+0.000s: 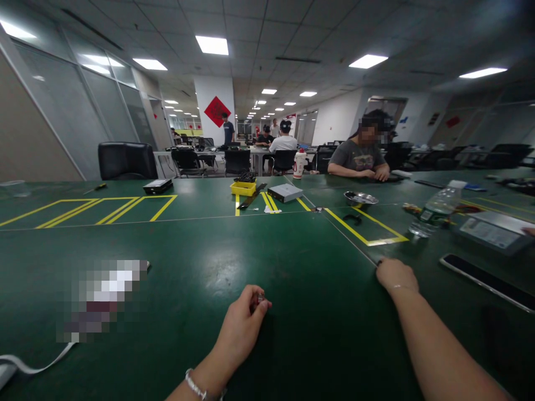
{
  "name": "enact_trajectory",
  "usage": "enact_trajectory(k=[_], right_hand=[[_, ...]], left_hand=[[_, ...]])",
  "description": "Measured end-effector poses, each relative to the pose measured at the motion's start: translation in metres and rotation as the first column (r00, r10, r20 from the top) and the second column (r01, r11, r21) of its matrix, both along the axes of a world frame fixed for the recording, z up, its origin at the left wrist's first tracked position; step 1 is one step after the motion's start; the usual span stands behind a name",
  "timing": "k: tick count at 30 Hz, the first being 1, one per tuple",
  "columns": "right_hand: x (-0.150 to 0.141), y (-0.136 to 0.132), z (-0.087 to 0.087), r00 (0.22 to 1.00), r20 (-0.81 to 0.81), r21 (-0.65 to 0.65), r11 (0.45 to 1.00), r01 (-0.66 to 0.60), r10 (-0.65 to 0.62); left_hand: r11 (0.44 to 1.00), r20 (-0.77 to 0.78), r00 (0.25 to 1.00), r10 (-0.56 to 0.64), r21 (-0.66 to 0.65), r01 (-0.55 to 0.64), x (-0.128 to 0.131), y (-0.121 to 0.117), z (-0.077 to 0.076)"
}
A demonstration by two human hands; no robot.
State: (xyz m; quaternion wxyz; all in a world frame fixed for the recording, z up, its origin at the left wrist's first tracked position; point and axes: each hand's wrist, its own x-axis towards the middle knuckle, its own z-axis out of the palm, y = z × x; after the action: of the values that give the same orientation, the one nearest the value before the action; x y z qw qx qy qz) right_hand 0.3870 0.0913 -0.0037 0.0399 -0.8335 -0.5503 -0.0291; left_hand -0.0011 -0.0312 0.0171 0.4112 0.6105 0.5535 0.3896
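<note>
My left hand [241, 322] is closed above the green tabletop [175, 312], its thumb pressed against curled fingers. A small shiny object [261, 298] shows in the pinch, too small to name. Farther right, my right hand [397, 275] rests on the table beside a seam, its fingers curled under. A small dark bit [379, 263] shows at its fingertips; whatever else those fingers hold is hidden. The nearest thing on its right is a black smartphone [489, 281] lying flat.
A water bottle [437, 209] and a metal box [495, 229] stand at right. A metal dish [361, 197], grey drive [285, 192] and yellow tray [243, 189] lie farther back. A blurred device [108, 301] with a white strap lies left. A person [361, 150] sits across the table.
</note>
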Motion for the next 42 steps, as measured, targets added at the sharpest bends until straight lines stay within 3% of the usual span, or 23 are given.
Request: enact_trajectory(k=[3, 6, 10, 12, 13, 15, 19, 21, 23, 29, 36, 39, 42], right_hand=[[-0.003, -0.002, 0.008, 0.999, 0.009, -0.058, 0.997, 0.049, -0.049], [-0.012, -0.004, 0.017, 0.999, -0.028, -0.026, 0.999, 0.022, -0.023], [-0.053, -0.006, 0.031, 0.977, -0.152, 0.143, 0.982, -0.127, 0.148], [-0.087, -0.013, 0.038, 0.912, -0.296, 0.219, 0.949, -0.225, 0.284], [-0.106, -0.018, 0.041, 0.849, -0.398, 0.237, 0.934, -0.269, 0.346], [-0.143, -0.033, 0.046, 0.653, -0.622, 0.246, 0.899, -0.362, 0.432], [-0.200, -0.067, 0.050, 0.209, -0.890, 0.253, 0.821, -0.511, 0.404], [-0.214, -0.077, 0.049, 0.076, -0.936, 0.257, 0.816, -0.518, 0.343], [-0.219, -0.081, 0.048, 0.015, -0.952, 0.260, 0.830, -0.493, 0.307], [-0.219, -0.080, 0.042, 0.028, -0.949, 0.258, 0.824, -0.505, 0.314], [-0.231, -0.091, 0.047, 0.194, -0.864, 0.323, 0.807, -0.494, 0.465], [-0.232, -0.093, 0.044, 0.213, -0.780, 0.408, 0.735, -0.541, 0.589], [-0.231, -0.093, 0.039, 0.168, -0.661, 0.511, 0.602, -0.614, 0.732]], left_hand=[[1.000, 0.007, 1.000, 0.006, -0.014, -0.006, 0.001, -0.001, 0.002], [1.000, -0.006, 1.000, 0.000, -0.009, 0.000, 0.001, -0.001, 0.002], [1.000, -0.067, 0.998, -0.014, 0.025, 0.015, 0.000, 0.000, 0.000], [0.999, -0.097, 0.995, -0.008, 0.040, 0.012, -0.001, 0.001, -0.001], [0.999, -0.106, 0.994, -0.005, 0.044, 0.010, -0.001, 0.001, -0.001], [0.999, -0.113, 0.994, 0.001, 0.050, 0.004, -0.001, 0.002, 0.000], [0.997, -0.091, 0.996, -0.013, 0.074, 0.020, -0.001, 0.001, 0.000], [0.996, -0.095, 0.995, -0.021, 0.085, 0.029, -0.001, 0.001, 0.000], [0.996, -0.100, 0.995, -0.029, 0.079, 0.037, 0.000, 0.002, 0.000], [1.000, -0.091, 0.996, -0.009, -0.004, 0.009, 0.001, 0.003, 0.002], [0.997, -0.051, 0.997, -0.050, -0.056, 0.047, 0.002, 0.003, 0.000], [0.997, -0.048, 0.998, -0.050, -0.064, 0.047, 0.002, 0.003, -0.002], [0.995, -0.023, 0.999, -0.043, -0.086, 0.041, 0.001, 0.004, -0.002]])
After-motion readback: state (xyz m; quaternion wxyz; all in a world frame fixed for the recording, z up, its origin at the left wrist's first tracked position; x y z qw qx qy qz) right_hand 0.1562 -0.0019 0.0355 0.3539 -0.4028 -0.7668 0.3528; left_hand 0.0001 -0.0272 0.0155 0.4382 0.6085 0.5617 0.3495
